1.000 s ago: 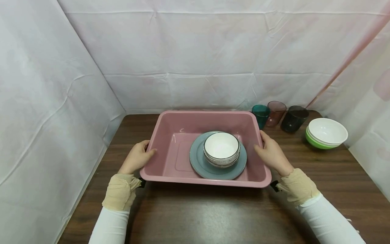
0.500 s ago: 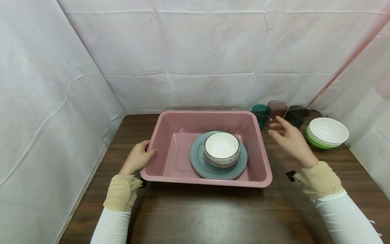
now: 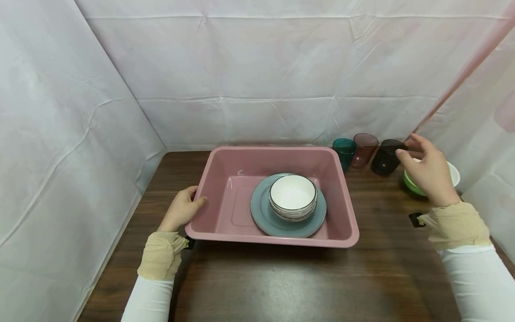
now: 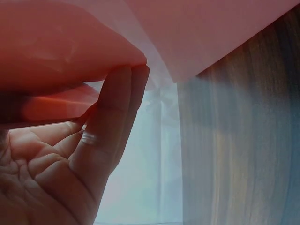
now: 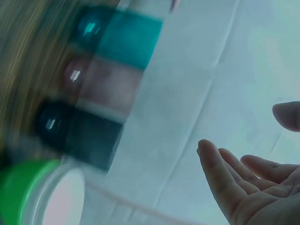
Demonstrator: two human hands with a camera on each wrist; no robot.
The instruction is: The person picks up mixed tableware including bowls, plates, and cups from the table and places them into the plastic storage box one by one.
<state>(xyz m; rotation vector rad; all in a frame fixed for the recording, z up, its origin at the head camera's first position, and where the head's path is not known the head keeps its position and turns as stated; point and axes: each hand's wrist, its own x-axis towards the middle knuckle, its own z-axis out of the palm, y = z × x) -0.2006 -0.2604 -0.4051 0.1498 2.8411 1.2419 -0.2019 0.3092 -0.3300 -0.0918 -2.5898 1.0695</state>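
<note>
A pink plastic basin [image 3: 225, 214] stands mid-table, and my left hand [image 3: 181, 210] grips its left rim, thumb inside and fingers under the outer edge. In the left wrist view those fingers [image 4: 105, 122] curl against the pink wall. Inside the basin lies a blue-grey plate [image 3: 261, 210] bearing a stack of white bowls [image 3: 293, 192] with dark rims. My right hand [image 3: 430, 172] hovers with nothing in it over a white and green bowl stack [image 3: 454, 175], partly hiding it. The right wrist view shows its fingers [image 5: 218, 176] spread apart from the thumb, beside that stack.
A teal tumbler [image 3: 344, 154], a pinkish tumbler [image 3: 365, 150] and a dark tumbler [image 3: 386, 158] stand in a row behind the basin's right corner. White cloth [image 3: 257, 80] hangs at the back and both sides of the wooden table [image 3: 273, 281].
My right hand has let go of the basin's right rim and moved right, past the tumblers, to above the white and green bowls. The left hand and basin stay put.
</note>
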